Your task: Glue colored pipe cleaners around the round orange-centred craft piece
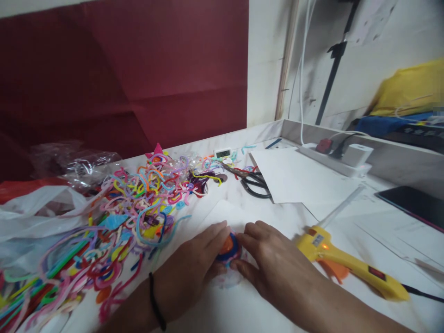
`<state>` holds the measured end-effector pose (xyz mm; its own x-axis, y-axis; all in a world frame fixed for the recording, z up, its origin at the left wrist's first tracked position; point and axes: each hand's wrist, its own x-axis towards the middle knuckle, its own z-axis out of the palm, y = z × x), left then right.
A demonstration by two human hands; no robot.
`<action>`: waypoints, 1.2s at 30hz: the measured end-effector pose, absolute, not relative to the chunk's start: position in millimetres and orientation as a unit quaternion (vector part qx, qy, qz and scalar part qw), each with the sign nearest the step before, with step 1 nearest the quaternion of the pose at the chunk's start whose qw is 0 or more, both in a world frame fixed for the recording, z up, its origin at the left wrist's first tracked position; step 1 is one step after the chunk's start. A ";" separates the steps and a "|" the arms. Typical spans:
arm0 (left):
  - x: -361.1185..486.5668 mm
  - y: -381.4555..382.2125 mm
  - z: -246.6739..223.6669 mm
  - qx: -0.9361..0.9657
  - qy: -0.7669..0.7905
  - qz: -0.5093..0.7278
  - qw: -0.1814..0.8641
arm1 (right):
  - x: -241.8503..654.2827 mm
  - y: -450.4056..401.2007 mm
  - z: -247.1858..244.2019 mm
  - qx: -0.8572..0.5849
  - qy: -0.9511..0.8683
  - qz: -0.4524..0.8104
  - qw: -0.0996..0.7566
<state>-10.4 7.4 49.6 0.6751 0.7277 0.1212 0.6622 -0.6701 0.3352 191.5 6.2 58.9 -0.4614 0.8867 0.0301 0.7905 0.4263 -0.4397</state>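
Observation:
Between my two hands sits a small round piece (228, 246) with an orange middle, a dark blue ring and a pinkish, partly clear rim. My left hand (199, 259), with a black band at the wrist, presses its fingers together against the left side of the piece. On the other side, my right hand (265, 256) grips the edge between thumb and fingers. The fingers cover part of the piece. White paper (222, 210) lies just behind it.
A tangled heap of colourful pipe cleaners (138, 194) spreads across the left. Black-handled scissors (256, 185) lie behind my hands. A yellow glue gun (350, 263) with a lit orange light is at right. Farther back are white sheets (287, 175), a power strip (350, 169) and a phone (412, 203).

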 end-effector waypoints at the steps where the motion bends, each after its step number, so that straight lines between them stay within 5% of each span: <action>1: -10.2 7.6 49.9 0.904 0.387 0.120 0.138 | 191.5 6.5 58.6 -0.503 -0.834 0.184 0.131; 8: -6.6 9.2 49.5 0.889 0.417 0.106 0.155 | 200.3 -3.3 44.1 -0.509 -0.825 0.173 0.175; 15: 0.4 4.9 59.0 0.865 0.454 0.096 0.189 | 215.8 -25.8 21.5 -0.451 -0.828 0.010 0.334; 24: 6.4 4.0 48.1 0.861 0.481 0.165 0.028 | 202.1 -19.0 31.8 -0.495 -0.843 0.068 0.199; 36: 16.2 -4.3 17.7 0.836 0.498 0.221 -0.068 | 217.3 14.8 63.7 -0.430 -0.871 0.141 0.193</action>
